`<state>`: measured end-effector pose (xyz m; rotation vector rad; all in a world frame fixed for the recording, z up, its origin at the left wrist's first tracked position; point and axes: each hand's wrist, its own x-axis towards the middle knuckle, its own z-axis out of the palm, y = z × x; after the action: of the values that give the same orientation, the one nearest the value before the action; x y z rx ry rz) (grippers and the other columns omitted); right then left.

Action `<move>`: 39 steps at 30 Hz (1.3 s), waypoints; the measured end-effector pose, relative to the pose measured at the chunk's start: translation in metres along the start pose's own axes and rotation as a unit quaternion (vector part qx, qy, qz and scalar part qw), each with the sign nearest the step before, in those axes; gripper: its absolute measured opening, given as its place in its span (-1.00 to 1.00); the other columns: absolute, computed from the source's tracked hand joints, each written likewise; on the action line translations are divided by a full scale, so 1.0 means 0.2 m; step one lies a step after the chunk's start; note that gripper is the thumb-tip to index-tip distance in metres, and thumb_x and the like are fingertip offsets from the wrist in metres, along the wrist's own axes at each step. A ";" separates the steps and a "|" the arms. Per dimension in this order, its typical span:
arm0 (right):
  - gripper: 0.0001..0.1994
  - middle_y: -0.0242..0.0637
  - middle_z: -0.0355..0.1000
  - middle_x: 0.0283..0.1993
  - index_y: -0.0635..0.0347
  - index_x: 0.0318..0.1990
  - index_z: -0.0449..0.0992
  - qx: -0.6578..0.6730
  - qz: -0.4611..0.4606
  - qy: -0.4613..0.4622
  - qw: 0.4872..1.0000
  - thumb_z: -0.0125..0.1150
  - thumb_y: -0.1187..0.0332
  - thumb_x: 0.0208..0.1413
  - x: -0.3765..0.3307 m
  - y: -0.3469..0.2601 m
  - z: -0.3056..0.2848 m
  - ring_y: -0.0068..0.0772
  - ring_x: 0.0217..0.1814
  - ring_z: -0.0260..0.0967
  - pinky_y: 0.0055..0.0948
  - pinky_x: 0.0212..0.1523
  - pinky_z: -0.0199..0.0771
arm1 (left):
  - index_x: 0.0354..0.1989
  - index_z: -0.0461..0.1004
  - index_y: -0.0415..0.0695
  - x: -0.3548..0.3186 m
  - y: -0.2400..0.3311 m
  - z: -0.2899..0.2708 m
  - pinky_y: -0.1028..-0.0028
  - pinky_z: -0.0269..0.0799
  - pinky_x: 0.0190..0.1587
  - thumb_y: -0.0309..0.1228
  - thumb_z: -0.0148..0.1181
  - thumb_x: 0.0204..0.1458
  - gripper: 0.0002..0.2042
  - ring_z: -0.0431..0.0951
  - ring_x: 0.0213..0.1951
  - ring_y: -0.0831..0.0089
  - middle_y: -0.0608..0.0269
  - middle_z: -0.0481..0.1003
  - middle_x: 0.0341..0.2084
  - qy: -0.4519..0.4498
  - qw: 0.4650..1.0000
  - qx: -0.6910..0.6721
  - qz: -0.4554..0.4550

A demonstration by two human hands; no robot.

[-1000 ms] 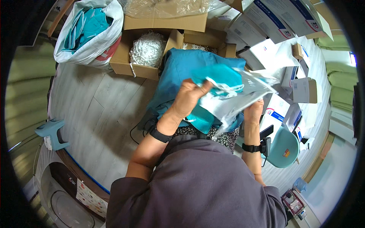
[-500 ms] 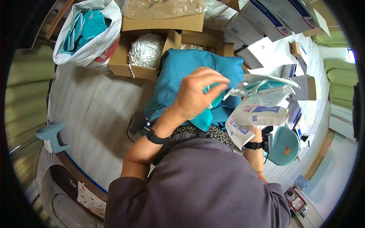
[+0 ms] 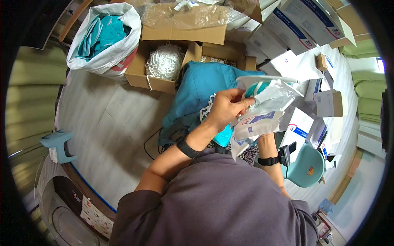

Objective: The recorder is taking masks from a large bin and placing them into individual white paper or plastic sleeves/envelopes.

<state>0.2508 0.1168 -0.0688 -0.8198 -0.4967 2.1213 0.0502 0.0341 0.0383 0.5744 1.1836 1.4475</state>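
Note:
My left hand is raised in front of me, its fingers closed on the mouth of a clear plastic pouch with a teal mask inside it. Under the pouch my right hand is mostly hidden; it holds a stack of flat white-and-blue printed pouches. White elastic loops and a teal mask hang below my left palm. A large pile of teal fabric lies on my lap beneath both hands.
An open cardboard box with white elastic cord stands ahead, a white sack of teal masks to its left. Several white-and-blue cartons are stacked at upper right. A teal stool is at right, a teal stand at left.
My left hand has come back down from over the teal pile to the pouch's opening. The pouch stack has shifted slightly up and left.

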 end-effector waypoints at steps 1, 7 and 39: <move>-0.66 -0.16 0.49 -0.07 0.20 0.01 0.43 0.016 -0.003 0.004 1.000 -0.01 0.18 0.21 0.02 0.02 0.00 -0.14 -0.06 0.48 -0.09 0.00 0.53 | -0.50 0.55 -0.22 -0.01 -0.02 0.01 0.68 0.16 -0.60 -0.35 0.36 0.04 -0.79 0.33 -0.62 0.73 0.40 0.47 -0.64 0.021 1.000 -0.005 0.006; -0.65 -0.15 0.50 -0.08 0.20 0.00 0.44 0.107 -0.028 -0.038 0.993 -0.04 0.15 0.22 0.13 -0.06 0.01 -0.12 -0.06 0.49 -0.06 -0.01 0.54 | -0.47 0.61 -0.24 -0.04 -0.01 -0.02 0.68 0.13 -0.61 -0.43 0.31 0.07 -0.86 0.30 -0.62 0.79 0.45 0.46 -0.68 0.094 0.987 0.071 0.107; -0.70 -0.14 0.50 0.01 0.33 0.07 0.42 0.146 0.025 -0.076 0.986 0.00 0.35 0.27 0.34 -0.22 -0.02 -0.22 0.01 0.47 -0.22 0.06 0.48 | 0.34 0.17 -0.25 -0.50 0.61 0.02 0.03 -0.11 0.37 0.27 -0.06 0.09 -0.14 0.03 0.38 -0.11 -0.14 0.07 0.36 -0.601 0.764 0.064 0.227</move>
<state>0.2451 0.1986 -0.0725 -0.5114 -0.2340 2.2452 0.0262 -0.0428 0.1741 1.6510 0.0734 0.9779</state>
